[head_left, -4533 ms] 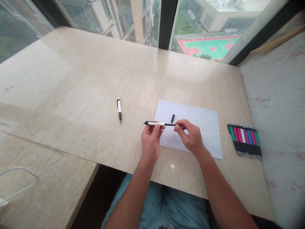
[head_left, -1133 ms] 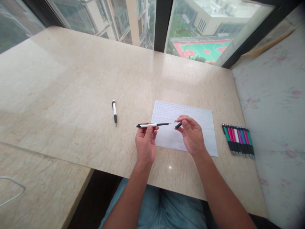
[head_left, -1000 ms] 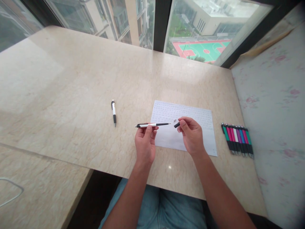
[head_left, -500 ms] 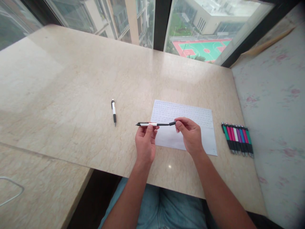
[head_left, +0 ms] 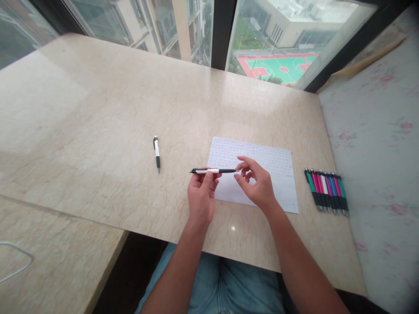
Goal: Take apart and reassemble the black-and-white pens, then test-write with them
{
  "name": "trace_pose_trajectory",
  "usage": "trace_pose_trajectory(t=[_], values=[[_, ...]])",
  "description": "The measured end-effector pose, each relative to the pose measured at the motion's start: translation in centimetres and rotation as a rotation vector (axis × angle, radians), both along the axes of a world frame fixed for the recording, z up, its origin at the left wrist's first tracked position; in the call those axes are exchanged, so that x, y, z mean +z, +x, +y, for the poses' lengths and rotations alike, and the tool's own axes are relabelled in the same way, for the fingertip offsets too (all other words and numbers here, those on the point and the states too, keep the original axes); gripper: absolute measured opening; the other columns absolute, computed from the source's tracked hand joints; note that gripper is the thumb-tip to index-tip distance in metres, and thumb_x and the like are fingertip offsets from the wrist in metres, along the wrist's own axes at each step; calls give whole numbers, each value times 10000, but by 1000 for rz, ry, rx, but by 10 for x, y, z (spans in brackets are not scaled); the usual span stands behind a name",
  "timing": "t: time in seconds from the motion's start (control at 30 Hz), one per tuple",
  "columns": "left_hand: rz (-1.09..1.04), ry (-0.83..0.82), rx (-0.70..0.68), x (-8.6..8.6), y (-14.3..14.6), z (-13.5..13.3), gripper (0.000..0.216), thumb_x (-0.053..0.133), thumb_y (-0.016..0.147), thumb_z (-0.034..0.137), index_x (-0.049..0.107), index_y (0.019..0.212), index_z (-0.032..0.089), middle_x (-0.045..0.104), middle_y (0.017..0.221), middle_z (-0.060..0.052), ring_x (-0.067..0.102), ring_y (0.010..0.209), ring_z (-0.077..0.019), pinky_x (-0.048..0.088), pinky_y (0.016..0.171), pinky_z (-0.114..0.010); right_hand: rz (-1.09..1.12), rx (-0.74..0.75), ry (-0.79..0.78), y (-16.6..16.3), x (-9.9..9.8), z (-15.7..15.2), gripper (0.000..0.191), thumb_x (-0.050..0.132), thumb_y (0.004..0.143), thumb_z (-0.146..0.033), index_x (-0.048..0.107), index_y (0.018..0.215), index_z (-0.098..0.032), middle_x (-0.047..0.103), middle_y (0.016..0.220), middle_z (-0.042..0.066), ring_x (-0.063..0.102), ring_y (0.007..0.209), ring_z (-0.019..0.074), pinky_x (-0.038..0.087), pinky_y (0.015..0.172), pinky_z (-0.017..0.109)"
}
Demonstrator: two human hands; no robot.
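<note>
Retractable pen (head_left: 212, 171) is held level over the table (head_left: 98, 109), toward 6 o'clock. Left hand (head_left: 201, 198) pinches the white barrel. Right hand (head_left: 257, 187), at the pen's 3 o'clock, has fingertips closed on the black front end. Judged light, stiff, slick plastic; grip mid-barrel. Paper sheet (head_left: 278, 168) lies beneath.

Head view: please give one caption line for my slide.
Left hand holds a black-and-white pen, right hand at its tip, above a written sheet.

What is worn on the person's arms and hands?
Nothing that shows. The left arm and right arm are bare, with no sleeves in view. The left hand and right hand show no gloves, rings or watch. Light blue jeans cover the lap.
</note>
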State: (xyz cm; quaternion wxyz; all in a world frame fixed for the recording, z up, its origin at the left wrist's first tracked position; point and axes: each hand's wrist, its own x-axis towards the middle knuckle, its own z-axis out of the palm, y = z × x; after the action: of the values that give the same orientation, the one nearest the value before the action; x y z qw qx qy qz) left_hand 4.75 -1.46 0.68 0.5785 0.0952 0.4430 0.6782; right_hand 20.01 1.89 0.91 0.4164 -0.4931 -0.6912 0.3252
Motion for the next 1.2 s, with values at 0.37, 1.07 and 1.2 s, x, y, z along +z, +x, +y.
trace_pose_trajectory(t=[0.37,1.07,1.2], values=[[-25,-17,16,0,-1,1,199,792,751,267,696,896,169,708,911,-32,673,783,-91,501,705,-184,-590,-209,131,9,-21,13,234,527,927,-228,727,1044,-196,696,958,104,591,936,262,507,842,417],[38,-20,60,1,-1,2,227,798,746,296,689,902,172,715,906,-34,677,783,-100,494,715,-200,262,-136,-231,1,6,-1,149,693,843,-326,742,938,-223,762,858,48,711,784,179,556,679,309],[42,-13,30,-1,0,1,232,791,757,300,692,925,175,720,921,-36,684,802,-106,494,744,-216,143,-78,-171,0,4,-1,138,666,863,-314,741,934,-223,758,900,53,705,816,183,540,683,306]])
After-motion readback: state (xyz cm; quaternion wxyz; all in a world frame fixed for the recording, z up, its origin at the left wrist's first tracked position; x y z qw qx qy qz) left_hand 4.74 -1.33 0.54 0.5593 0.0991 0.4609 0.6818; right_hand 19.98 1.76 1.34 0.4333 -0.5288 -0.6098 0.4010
